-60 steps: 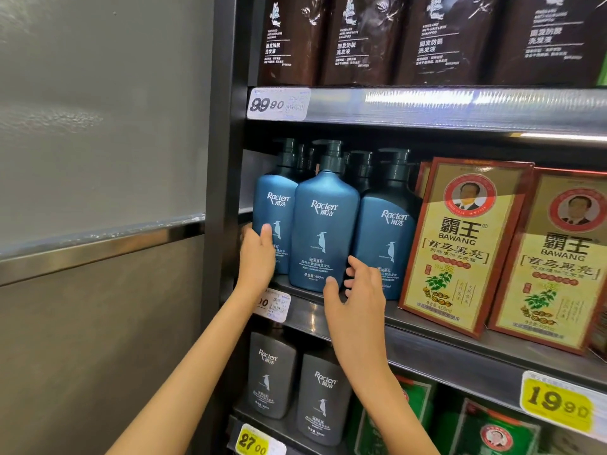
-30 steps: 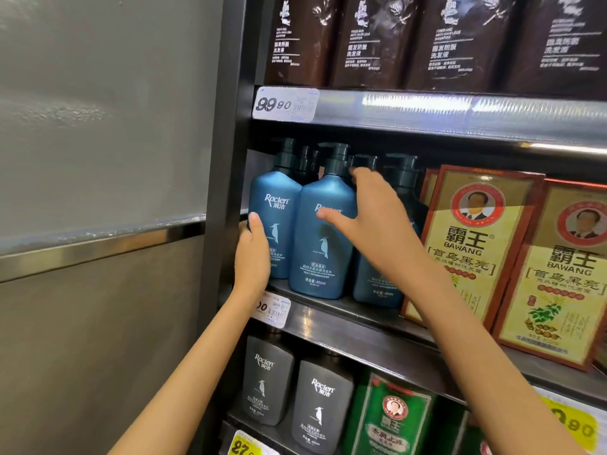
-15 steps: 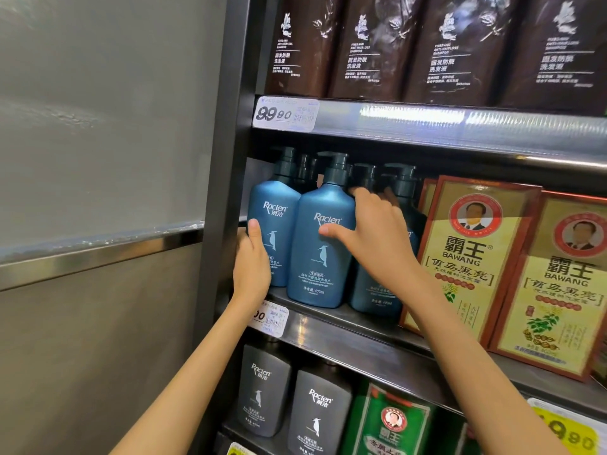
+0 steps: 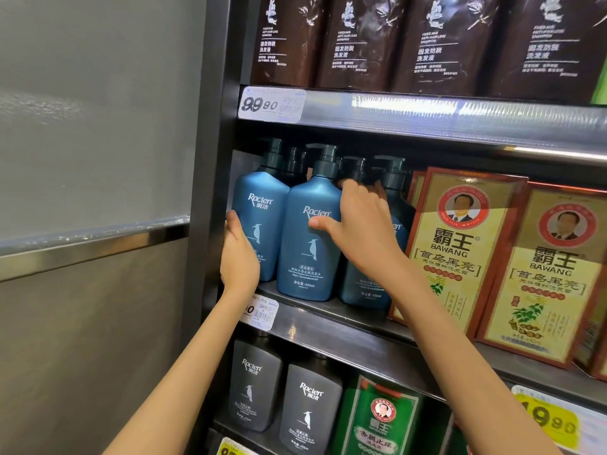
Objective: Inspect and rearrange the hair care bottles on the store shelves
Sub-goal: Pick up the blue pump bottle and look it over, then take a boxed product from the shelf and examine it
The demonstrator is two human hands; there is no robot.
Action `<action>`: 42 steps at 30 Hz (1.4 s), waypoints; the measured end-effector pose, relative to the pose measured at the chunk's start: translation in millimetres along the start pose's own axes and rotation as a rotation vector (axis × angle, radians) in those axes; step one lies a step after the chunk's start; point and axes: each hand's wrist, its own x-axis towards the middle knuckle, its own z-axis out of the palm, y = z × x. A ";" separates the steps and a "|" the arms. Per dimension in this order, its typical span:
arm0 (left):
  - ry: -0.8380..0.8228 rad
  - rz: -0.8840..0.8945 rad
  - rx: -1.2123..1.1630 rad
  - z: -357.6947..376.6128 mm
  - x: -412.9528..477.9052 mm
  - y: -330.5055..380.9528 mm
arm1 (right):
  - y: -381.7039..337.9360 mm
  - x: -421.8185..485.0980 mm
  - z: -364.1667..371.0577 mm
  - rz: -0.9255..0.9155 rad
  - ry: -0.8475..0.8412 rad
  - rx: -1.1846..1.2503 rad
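Note:
Three blue Raclen pump bottles stand at the left end of the middle shelf (image 4: 328, 326), with more pump tops behind them. My left hand (image 4: 238, 257) grips the lower left side of the left blue bottle (image 4: 262, 208), thumb up along its edge. My right hand (image 4: 358, 228) holds the middle blue bottle (image 4: 305, 257), with the thumb on its front label and the fingers curled round its right shoulder. This hand hides much of the right blue bottle (image 4: 364, 290). All three bottles stand upright on the shelf.
Yellow-and-red Bawang boxes (image 4: 456, 251) lean right beside the blue bottles. Brown pouches (image 4: 361, 44) fill the shelf above. Below stand two grey Raclen bottles (image 4: 253, 385) and a green box (image 4: 377, 418). A grey wall panel (image 4: 98, 192) borders the shelf frame on the left.
My right hand rose from the shelf's front edge to the middle bottle's shoulder and settled there. My left hand stayed on the left bottle.

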 end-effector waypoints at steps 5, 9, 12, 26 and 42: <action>0.011 -0.008 -0.012 1.5 2.0 1.8 | 2.7 -1.4 -1.4 -0.019 0.005 -0.033; 0.061 0.073 0.080 4.2 -4.8 3.7 | 3.7 0.2 -5.9 -0.013 -0.018 -0.084; 0.093 0.191 0.182 3.5 -8.5 4.2 | 1.7 0.1 -0.7 0.025 0.010 -0.070; -0.126 0.222 0.414 -12.4 -52.7 -0.3 | 3.2 -40.1 -3.8 0.038 0.204 0.124; -0.566 0.656 0.258 39.6 -162.3 11.4 | 55.7 -134.5 -19.6 0.642 0.461 0.274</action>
